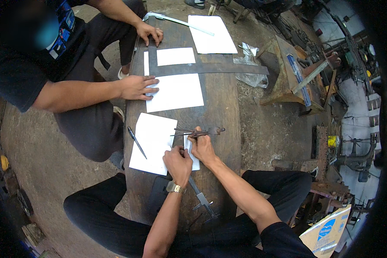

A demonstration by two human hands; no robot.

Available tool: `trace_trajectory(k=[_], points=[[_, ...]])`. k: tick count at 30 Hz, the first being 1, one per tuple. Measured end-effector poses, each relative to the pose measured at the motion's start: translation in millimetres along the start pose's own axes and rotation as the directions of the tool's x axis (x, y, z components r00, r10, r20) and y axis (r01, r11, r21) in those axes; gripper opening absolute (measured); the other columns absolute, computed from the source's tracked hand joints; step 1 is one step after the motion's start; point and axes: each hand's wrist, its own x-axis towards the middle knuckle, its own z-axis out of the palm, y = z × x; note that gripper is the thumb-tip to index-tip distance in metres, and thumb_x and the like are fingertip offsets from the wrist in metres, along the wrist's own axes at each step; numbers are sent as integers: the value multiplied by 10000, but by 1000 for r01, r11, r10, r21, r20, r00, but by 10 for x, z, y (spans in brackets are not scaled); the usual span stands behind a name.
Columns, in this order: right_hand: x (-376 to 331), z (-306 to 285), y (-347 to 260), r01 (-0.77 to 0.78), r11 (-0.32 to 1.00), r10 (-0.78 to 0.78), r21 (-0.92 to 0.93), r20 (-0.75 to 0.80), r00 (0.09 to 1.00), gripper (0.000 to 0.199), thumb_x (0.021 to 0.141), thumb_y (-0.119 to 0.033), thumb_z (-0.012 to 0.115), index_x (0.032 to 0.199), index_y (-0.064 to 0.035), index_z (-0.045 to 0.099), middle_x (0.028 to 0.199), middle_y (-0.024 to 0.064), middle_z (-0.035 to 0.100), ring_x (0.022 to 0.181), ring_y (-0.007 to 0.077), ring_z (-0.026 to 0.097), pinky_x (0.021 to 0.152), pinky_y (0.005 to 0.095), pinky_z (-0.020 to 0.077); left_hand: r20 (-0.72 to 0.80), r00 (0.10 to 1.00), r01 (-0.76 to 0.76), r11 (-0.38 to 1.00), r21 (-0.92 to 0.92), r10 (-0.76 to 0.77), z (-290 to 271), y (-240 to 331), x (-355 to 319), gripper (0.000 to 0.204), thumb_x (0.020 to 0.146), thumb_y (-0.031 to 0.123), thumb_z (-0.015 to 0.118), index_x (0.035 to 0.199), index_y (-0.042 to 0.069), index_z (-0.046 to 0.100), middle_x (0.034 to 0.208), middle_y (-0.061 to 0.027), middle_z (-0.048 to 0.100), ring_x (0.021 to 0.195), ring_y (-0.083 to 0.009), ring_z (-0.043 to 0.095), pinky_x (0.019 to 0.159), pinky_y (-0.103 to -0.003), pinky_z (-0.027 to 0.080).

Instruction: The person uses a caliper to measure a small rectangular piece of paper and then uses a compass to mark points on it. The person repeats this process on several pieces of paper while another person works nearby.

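Note:
My right hand (203,148) is closed around a pair of rusty metal dividers (210,131), held low over the wooden bench (221,172) with the thin legs pointing left. Close beside it, my left hand (178,162), with a watch at the wrist, has its fingers curled; whatever they pinch is hidden. That hand overlaps the right edge of a white paper sheet (152,137). A narrow white paper piece (193,162) lies between my hands, partly covered by the right one. On the sheet's left side rests a black pen (137,142). A vernier caliper (202,200) lies nearer me.
Across the bench's left side, a co-worker's hands (137,87) press on a steel square (210,69) and a paper sheet (176,92). Another sheet (213,41) lies at the far end under a light-coloured ruler (180,23). A dark flat case (158,193) sits near my left forearm.

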Motion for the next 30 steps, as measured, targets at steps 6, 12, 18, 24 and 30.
trace_trajectory(k=[6, 12, 18, 24, 30], points=[[0, -1, -4, -49, 999, 49, -4, 31, 998, 118, 902, 21, 621, 955, 26, 515, 756, 217, 617, 739, 446, 665, 599, 465, 497, -4, 998, -69, 996, 55, 69, 63, 79, -86, 122, 811, 89, 700, 896, 6, 728, 818, -124, 689, 846, -335, 578, 799, -453, 415], [5, -3, -1, 20, 1000, -20, -14, -4, 1000, 84, 887, 31, 598, 939, 56, 537, 753, 262, 621, 718, 456, 656, 569, 488, 496, -4, 1000, -15, 999, 51, 15, -115, -9, 90, 99, 807, 85, 701, 867, 10, 729, 787, -131, 701, 860, -339, 586, 804, -459, 417], [9, -9, -26, 1, 1000, -1, 1, 20, 1000, 116, 887, 39, 636, 947, 36, 537, 805, 213, 625, 754, 435, 664, 635, 468, 505, 97, 995, -35, 994, 102, 25, -9, 79, -27, 108, 801, 80, 690, 883, 20, 723, 838, -143, 694, 862, -357, 595, 798, -473, 420], [-2, 22, -5, 38, 998, -39, -50, -17, 999, 115, 873, 41, 643, 938, 49, 548, 822, 229, 655, 782, 443, 665, 677, 473, 513, 27, 999, -32, 998, 51, 31, 8, 29, -17, 110, 798, 111, 720, 857, 18, 729, 773, -122, 690, 850, -339, 602, 782, -466, 426], [-1, 16, -12, -13, 1000, 13, -1, -51, 999, 88, 885, 0, 666, 898, 67, 610, 849, 244, 675, 805, 446, 665, 713, 481, 513, 41, 999, -20, 998, 59, 18, -20, 35, 15, 161, 775, 139, 759, 872, 12, 737, 772, -145, 717, 817, -363, 634, 757, -478, 487]])
